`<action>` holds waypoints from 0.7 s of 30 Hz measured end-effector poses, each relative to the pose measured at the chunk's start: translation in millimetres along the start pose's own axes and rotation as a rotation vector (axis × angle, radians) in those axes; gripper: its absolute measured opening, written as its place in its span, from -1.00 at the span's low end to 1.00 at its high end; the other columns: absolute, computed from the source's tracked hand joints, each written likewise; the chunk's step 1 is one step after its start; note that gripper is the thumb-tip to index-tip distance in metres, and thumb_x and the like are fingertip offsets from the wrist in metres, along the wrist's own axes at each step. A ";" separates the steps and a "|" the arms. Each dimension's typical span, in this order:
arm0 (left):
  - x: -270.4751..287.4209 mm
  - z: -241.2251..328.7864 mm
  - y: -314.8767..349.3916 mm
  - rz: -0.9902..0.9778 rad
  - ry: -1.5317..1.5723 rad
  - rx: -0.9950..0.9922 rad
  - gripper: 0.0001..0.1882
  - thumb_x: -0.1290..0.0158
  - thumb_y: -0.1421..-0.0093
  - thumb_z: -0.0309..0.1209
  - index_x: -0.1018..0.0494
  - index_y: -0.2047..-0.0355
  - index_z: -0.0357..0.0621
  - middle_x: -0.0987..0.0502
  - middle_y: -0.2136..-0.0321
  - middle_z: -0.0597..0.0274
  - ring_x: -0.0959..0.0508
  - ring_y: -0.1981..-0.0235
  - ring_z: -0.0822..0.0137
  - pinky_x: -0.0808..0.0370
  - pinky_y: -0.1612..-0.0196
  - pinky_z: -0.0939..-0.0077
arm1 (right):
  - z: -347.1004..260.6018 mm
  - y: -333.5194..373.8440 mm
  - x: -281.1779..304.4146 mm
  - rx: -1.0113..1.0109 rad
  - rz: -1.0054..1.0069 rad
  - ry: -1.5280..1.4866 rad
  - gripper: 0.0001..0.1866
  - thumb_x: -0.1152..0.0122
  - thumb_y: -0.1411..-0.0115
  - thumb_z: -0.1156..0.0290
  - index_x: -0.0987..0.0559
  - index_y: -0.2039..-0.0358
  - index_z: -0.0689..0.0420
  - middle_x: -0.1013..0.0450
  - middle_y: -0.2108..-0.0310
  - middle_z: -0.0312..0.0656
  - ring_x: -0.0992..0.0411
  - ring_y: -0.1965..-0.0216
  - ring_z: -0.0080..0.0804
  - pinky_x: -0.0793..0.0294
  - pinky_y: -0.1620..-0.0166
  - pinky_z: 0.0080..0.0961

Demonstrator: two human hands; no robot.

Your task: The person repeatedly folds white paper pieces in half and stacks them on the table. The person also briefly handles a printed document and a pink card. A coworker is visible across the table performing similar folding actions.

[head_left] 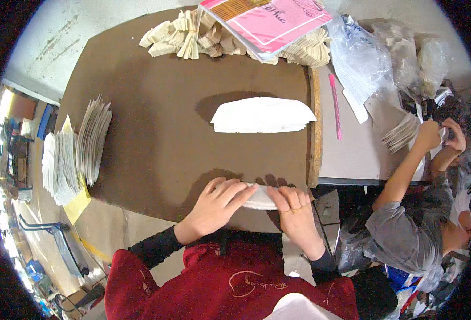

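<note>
At the near edge of the brown table, my left hand [214, 207] and my right hand [298, 214] are closed on the two ends of a small stack of white folded sheets [260, 197]. The stack bows slightly between my fingertips; its ends are hidden under them. Across my right hand runs a thin yellowish band, perhaps a rubber band. Farther off, apart from both hands, lies a larger pile of white folded sheets [263, 116] with slanted ends. I cannot tell whether the sheets are paper or thin cloth.
Fanned stacks of sheets [93, 143] stand at the table's left edge. Cream bundles [188, 36] and a pink notebook [270, 24] lie at the back. On the adjoining surface are a pink twisted stick [335, 106] and plastic bags [360, 58]. A co-worker's hands [440, 136] work at right.
</note>
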State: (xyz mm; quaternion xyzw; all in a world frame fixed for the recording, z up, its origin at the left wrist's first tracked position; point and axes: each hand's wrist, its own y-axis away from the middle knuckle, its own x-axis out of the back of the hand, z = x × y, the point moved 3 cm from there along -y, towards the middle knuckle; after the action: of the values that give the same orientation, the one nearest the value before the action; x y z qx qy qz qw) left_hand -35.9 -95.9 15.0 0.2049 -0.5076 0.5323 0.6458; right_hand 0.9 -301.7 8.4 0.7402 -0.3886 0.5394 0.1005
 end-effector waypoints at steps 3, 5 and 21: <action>15.4 -3.2 -6.6 0.043 0.042 -0.042 -0.49 -0.08 -0.09 -0.53 -0.49 -0.10 -0.04 -0.56 0.18 0.20 -0.58 0.17 0.12 -0.56 0.12 0.26 | 6.1 -4.0 11.1 -0.004 0.042 -0.127 -0.40 -0.15 -0.02 0.65 -0.46 -0.15 0.10 -0.41 0.08 -0.14 -0.42 0.10 -0.12 -0.40 0.05 -0.21; 21.0 -3.5 -9.7 0.093 0.030 -0.067 -0.49 -0.08 -0.08 -0.54 -0.49 -0.10 -0.05 -0.56 0.19 0.18 -0.58 0.19 0.11 -0.56 0.15 0.28 | 9.7 -8.1 18.3 0.007 0.105 -0.183 -0.42 -0.15 -0.03 0.66 -0.46 -0.14 0.11 -0.41 0.08 -0.12 -0.42 0.11 -0.11 -0.40 0.06 -0.21; 58.5 -49.3 -81.0 0.266 0.343 0.125 -0.66 -0.01 -0.25 -0.60 -0.51 -0.04 -0.20 -0.53 0.02 -0.02 -0.55 -0.01 -0.02 -0.48 -0.10 0.30 | 47.8 -102.8 57.7 -0.024 0.266 -0.284 -0.54 -0.13 -0.11 0.71 -0.55 -0.05 0.17 -0.37 0.04 0.02 -0.41 -0.03 0.02 -0.45 -0.06 -0.27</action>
State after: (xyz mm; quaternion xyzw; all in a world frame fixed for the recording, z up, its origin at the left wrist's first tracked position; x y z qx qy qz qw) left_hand 53.4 -56.4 68.6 0.0821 -0.3789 0.6703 0.6327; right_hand 112.2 -286.0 67.8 0.7499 -0.4995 0.4335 -0.0186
